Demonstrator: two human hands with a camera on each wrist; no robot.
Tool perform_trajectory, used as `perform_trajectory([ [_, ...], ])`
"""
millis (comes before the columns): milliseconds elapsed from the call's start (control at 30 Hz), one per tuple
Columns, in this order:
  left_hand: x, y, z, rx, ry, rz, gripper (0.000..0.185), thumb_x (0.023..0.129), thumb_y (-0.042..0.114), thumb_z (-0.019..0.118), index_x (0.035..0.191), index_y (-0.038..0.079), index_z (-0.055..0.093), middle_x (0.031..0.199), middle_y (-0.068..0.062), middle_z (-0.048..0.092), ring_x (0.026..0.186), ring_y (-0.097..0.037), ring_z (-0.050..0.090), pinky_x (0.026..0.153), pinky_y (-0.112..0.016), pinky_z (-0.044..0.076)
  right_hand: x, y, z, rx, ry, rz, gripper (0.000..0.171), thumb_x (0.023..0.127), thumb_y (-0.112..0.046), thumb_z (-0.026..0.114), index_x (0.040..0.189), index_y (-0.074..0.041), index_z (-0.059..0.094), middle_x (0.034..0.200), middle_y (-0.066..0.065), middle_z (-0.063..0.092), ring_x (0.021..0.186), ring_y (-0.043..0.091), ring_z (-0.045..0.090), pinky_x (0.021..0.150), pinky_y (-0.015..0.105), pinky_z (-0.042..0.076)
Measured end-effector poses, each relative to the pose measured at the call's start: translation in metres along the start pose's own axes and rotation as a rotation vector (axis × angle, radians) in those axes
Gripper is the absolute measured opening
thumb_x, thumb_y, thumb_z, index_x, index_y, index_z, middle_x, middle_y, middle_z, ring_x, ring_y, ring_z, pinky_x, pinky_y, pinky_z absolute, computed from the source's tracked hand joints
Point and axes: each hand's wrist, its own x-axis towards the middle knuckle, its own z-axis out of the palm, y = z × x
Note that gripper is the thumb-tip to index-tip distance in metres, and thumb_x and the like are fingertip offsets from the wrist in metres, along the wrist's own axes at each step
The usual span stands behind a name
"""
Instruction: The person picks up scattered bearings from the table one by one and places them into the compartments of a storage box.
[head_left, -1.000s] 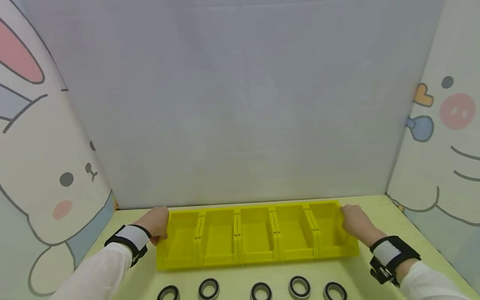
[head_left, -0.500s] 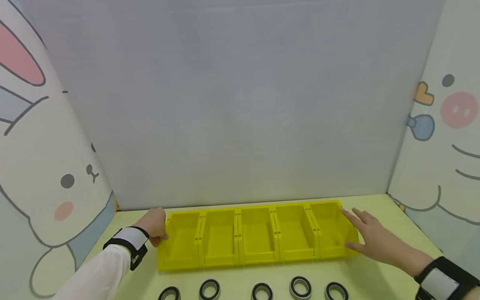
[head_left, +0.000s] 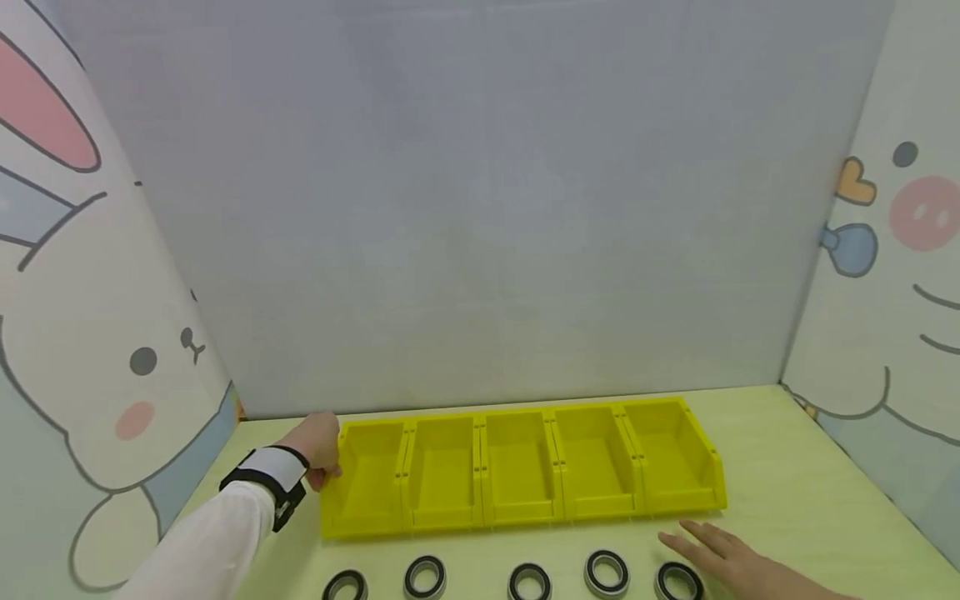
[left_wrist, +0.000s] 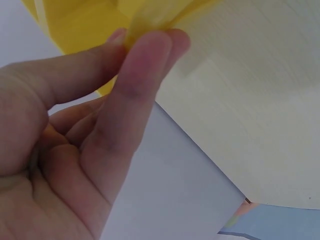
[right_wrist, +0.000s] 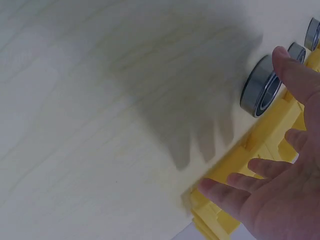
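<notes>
- The table (head_left: pixel 787 483) is pale yellow-green, and it lies under both hands.
- A long yellow tray (head_left: pixel 525 471) with 5 bins side by side sits on the table. Its left end is right at the left hand, and its front edge is just beyond the right hand's fingertips.
- The left hand (head_left: pixel 318 450) is at the left end of the tray. In the left wrist view the thumb and fingers (left_wrist: pixel 145 65) pinch the yellow edge (left_wrist: pixel 150 20) between them, so this hand is grasping the tray.
- The right hand (head_left: pixel 731 558) is low over the table, with its fingers straight and spread. It is released and holds nothing. It is apart from the tray.
- 5 black and silver rings lie in a row on the table, in front of the tray.
- The ring at the right end (head_left: pixel 677 581) is just beside the right hand, on its thumb side. I cannot tell if they touch.
- The next ring (head_left: pixel 607 572) is a little farther from that hand.
- The other 3 rings (head_left: pixel 425 575) lie in between both hands.
</notes>
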Motion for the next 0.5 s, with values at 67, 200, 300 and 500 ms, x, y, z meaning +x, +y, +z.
perform_trajectory([
  [67, 0.001, -0.001, 0.001, -0.006, -0.006, -0.01, 0.02, 0.075, 0.001, 0.077, 0.076, -0.004, 0.059, 0.058, -0.012, 0.063, 0.046, -0.018, 0.064, 0.047, -0.025, 0.055, 0.002, 0.002, 0.005, 0.006, -0.044, 0.001, 0.072, 0.086, -0.054, 0.06, 0.147, -0.028, 0.032, 0.147, 0.027, 0.03, 0.123, 0.055, 0.037, 0.079, 0.063, 0.048],
  [200, 0.002, -0.001, 0.002, -0.007, -0.004, -0.012, 0.019, 0.075, 0.002, 0.078, 0.076, -0.005, 0.06, 0.058, -0.012, 0.063, 0.046, -0.018, 0.064, 0.047, -0.025, 0.055, 0.005, 0.002, 0.011, -0.041, -0.091, 0.034, 0.065, 0.085, -0.057, 0.057, 0.142, -0.03, 0.041, 0.144, 0.021, 0.039, 0.121, 0.045, 0.045, 0.084, 0.058, 0.049],
  [300, 0.003, -0.002, 0.002, -0.004, -0.004, -0.007, 0.019, 0.075, 0.003, 0.078, 0.073, -0.005, 0.06, 0.056, -0.011, 0.062, 0.046, -0.018, 0.064, 0.047, -0.024, 0.055, 0.007, -0.001, 0.011, -0.079, -0.102, 0.038, 0.064, 0.084, -0.06, 0.058, 0.139, -0.03, 0.044, 0.139, 0.017, 0.045, 0.12, 0.037, 0.049, 0.087, 0.054, 0.05],
  [500, 0.008, -0.003, 0.003, 0.005, -0.012, -0.009, 0.019, 0.075, 0.004, 0.078, 0.072, -0.004, 0.061, 0.054, -0.01, 0.062, 0.045, -0.016, 0.063, 0.046, -0.024, 0.054, 0.017, -0.008, 0.008, -0.216, -0.039, -0.07, 0.066, 0.082, -0.057, 0.063, 0.128, -0.01, 0.055, 0.12, 0.012, 0.058, 0.106, 0.023, 0.057, 0.086, 0.039, 0.053],
])
